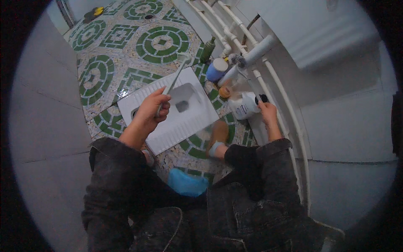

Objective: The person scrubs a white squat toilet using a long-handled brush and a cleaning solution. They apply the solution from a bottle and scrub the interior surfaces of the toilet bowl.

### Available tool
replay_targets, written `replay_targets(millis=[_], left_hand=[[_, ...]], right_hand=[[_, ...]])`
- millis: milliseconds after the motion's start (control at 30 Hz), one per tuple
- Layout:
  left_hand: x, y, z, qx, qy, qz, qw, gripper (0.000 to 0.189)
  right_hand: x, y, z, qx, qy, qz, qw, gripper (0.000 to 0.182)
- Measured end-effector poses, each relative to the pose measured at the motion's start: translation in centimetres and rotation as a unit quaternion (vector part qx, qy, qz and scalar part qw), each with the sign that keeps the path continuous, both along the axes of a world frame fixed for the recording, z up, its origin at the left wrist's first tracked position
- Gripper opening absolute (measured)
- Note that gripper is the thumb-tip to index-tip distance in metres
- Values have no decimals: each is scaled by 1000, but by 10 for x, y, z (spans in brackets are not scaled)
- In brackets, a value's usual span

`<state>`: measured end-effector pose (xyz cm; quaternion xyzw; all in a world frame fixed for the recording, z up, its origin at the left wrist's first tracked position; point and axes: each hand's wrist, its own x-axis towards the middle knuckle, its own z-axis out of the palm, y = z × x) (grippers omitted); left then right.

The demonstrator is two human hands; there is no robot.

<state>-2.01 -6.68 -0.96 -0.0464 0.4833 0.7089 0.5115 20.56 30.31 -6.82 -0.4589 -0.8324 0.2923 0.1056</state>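
Observation:
My left hand (151, 108) grips the pale handle of a toilet brush (177, 75). The brush slants up and away, its light head above the far edge of a white ceramic squat toilet (170, 134). At the right, my right hand (269, 114) is closed around the end of a thin handle. That handle appears to lead to a grey wiry scrubber head (236, 60) near the wall pipes. Beside my right hand a white plastic jug (242, 107) with a black cap (261, 98) stands on the floor; its label bears writing.
A blue tub with a pale lid (217, 70), a green bottle (207, 50) and an orange-tinted container (225, 90) stand along the wall. White pipes (270, 72) run beside them. A floor drain (149, 17) lies far off. A blue plastic item (188, 183) is between my legs.

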Motion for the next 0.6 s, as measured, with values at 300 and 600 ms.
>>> replay_targets(millis=[300,600], left_hand=[[-17,2,2,-138,221,-143,955,50],[-31,-8,-28,-380,654,-258,602,37]], right_hand=[[-29,-67,-27,-28,-37,160,986,37],[-45,-120,-156,-52,-219,184,957,40]])
